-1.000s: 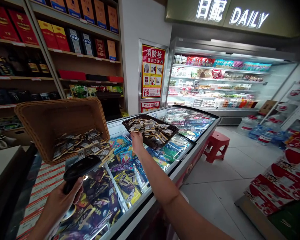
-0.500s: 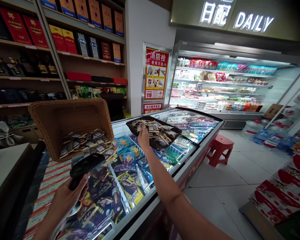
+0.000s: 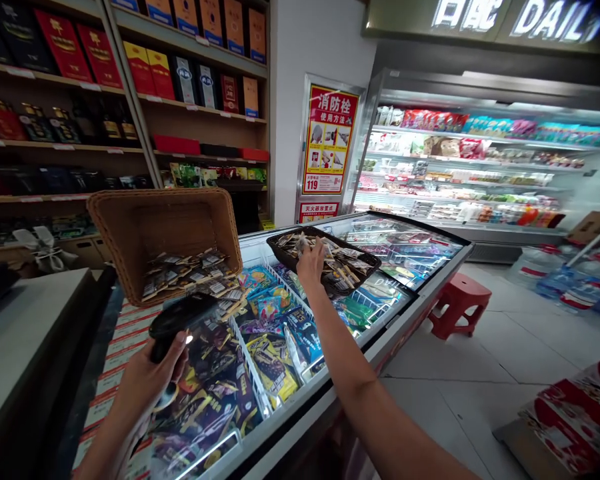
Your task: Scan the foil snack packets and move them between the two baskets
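Observation:
My left hand [image 3: 153,377] is wrapped around the grip of a black handheld barcode scanner [image 3: 183,313], held over the near part of the chest freezer [image 3: 325,393]. My right hand [image 3: 311,263] reaches into a dark woven basket [image 3: 353,289], its fingers closed on a small flat packet [image 3: 303,241] at the top of the pile; its fingertips are partly hidden. Several similar packets fill this basket, which rests on the freezer's glass. Left of it a brown wicker basket [image 3: 165,207] lies tipped on its side, with more packets [image 3: 190,270] spilling toward its opening.
Bagged ice creams [image 3: 270,367] lie in wire compartments inside the freezer. Boxed bottles [image 3: 185,80] fill the shelves at the left. Behind stands a lit refrigerated display [image 3: 460,173]. On the floor are a red stool [image 3: 460,303], water jugs [image 3: 580,290] and red-white cartons [image 3: 575,427].
The view has swung a little to the left, so everything sits further right. My right hand has shifted slightly within the packets, its fingers spreading somewhat. My left hand keeps hold of the scanner.

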`<act>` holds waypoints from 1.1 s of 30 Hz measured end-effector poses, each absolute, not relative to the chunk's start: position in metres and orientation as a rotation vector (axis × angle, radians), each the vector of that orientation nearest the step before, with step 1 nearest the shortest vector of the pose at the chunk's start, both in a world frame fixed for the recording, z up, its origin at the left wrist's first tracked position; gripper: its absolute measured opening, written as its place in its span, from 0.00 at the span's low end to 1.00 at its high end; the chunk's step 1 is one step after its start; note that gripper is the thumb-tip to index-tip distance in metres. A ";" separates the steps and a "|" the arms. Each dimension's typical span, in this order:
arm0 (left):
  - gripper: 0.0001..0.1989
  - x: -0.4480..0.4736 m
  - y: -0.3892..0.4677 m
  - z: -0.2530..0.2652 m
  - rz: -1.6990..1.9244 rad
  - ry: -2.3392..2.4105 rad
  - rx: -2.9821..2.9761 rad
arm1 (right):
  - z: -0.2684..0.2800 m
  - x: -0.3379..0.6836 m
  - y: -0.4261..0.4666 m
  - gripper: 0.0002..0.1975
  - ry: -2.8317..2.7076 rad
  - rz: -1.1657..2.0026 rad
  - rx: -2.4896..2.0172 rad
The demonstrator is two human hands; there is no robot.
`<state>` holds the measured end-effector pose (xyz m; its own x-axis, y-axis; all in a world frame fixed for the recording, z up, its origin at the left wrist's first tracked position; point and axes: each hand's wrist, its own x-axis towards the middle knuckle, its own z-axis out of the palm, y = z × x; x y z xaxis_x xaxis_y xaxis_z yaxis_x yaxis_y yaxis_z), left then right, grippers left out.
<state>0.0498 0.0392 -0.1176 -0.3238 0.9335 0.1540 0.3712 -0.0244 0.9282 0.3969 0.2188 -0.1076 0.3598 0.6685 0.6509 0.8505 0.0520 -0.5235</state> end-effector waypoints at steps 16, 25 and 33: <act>0.33 0.049 0.037 -0.100 1.731 1.687 0.989 | -0.108 0.203 0.188 0.32 -1.970 0.353 -1.743; 0.31 0.048 0.037 -0.101 1.726 1.621 0.981 | -0.117 0.208 0.179 0.22 -1.809 0.426 -1.248; 0.31 0.047 0.034 -0.099 1.723 1.591 1.017 | -0.108 0.272 0.156 0.13 -1.218 0.802 -1.035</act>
<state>0.0472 0.0343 -0.0985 -0.5433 0.8264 0.1477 0.0813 -0.1234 0.9890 0.2721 0.1558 -0.1082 0.1911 0.9171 0.3497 0.0414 0.3484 -0.9364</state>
